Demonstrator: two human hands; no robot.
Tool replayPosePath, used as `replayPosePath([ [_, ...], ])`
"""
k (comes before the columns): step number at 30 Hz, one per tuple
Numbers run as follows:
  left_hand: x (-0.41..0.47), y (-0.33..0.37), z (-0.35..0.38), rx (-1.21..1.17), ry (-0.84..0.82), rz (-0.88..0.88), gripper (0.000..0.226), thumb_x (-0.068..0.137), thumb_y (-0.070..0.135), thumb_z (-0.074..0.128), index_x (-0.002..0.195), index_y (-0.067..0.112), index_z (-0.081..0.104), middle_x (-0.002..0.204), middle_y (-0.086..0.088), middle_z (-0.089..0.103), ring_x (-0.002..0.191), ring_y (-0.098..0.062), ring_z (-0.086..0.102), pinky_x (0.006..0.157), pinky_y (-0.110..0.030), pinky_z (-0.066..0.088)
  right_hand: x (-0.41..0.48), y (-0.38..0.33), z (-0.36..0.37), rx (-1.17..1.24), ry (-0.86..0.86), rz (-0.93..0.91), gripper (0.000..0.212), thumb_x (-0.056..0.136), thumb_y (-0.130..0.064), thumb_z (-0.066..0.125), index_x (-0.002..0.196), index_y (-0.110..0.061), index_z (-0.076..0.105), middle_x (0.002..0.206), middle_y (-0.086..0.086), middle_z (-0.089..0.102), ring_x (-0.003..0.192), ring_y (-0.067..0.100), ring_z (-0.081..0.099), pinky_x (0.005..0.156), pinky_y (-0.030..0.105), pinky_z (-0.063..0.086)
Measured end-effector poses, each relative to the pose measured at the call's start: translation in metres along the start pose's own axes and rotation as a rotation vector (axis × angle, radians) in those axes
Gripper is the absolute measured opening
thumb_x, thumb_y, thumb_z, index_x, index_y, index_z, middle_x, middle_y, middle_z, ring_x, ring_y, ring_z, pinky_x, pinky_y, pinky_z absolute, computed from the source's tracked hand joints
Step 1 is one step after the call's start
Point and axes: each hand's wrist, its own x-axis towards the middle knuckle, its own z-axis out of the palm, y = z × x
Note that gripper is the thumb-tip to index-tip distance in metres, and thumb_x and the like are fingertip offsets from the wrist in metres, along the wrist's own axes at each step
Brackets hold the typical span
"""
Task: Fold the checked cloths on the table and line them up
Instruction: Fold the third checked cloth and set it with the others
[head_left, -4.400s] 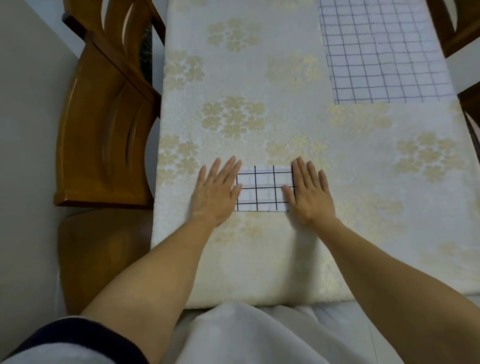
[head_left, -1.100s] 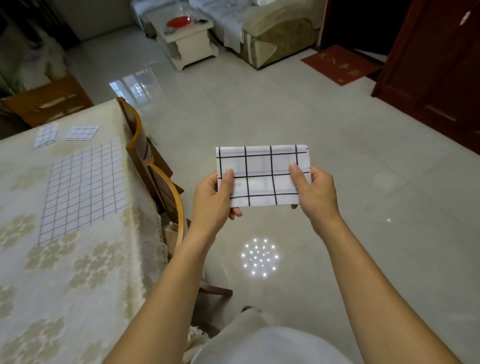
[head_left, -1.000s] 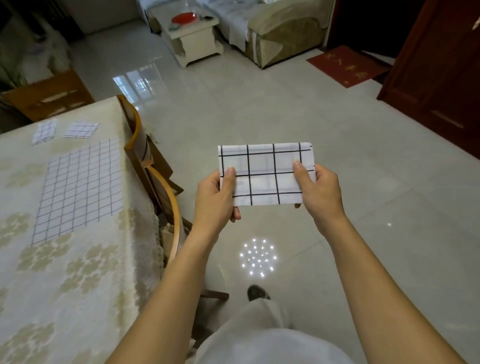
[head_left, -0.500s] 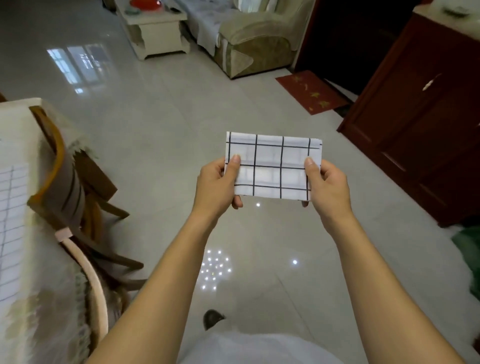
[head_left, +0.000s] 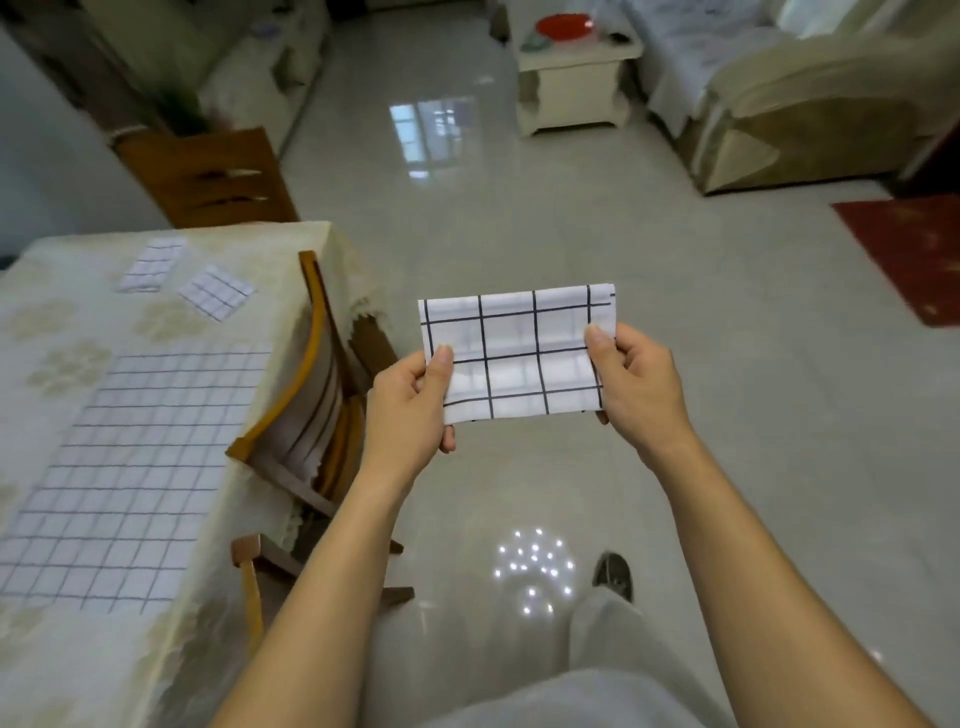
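Holding a folded checked cloth (head_left: 519, 353) up in the air, flat face turning toward the camera and long edges running left to right, over the glossy tiled floor (head_left: 519, 218) and well apart from the table (head_left: 291, 249). Pinching its lower left corner with the left hand (head_left: 410, 408), thumb pressing on the front face and the other fingers curling behind the fabric. Gripping its right edge with the right hand (head_left: 641, 384) in the same manner, thumb on the front and fingers tucking behind. Standing to the right of the table, with a pale flowered covering draping over it. Looking across a large unfolded checked cloth (head_left: 130, 467) lying spread flat on the near part of the tabletop, and past it at a far folded cloth (head_left: 153, 262) and an angled folded cloth (head_left: 215, 291) lying near each other at the far end, touching or not being impossible to tell. Facing a wooden chair (head_left: 310, 343) sitting pushed in at the table's right side, between the tabletop and the raised cloth, and a second wooden chair (head_left: 208, 176) standing at the far end. Taking in, farther off, a low white side table (head_left: 571, 83) carrying a red dish (head_left: 563, 23), a sofa (head_left: 810, 109) and a red mat (head_left: 914, 260), with one shoe (head_left: 613, 571) showing on the floor below.
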Motion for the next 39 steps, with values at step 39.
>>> replayPosePath([
  [39,0.616,0.023,0.004,-0.149,0.363,-0.061,0.052,0.105,0.043,0.050,0.088,-0.004,0.062,0.068,-0.027,0.061,0.044,-0.026,0.059,0.044,-0.038,0.050,0.653,-0.043,0.193,-0.172,-0.304,-0.056,0.036,0.104,-0.031,0.054,0.084,-0.002,0.063,0.059,0.002,0.048,0.053,0.014,0.042,0.053,0.030,0.038],
])
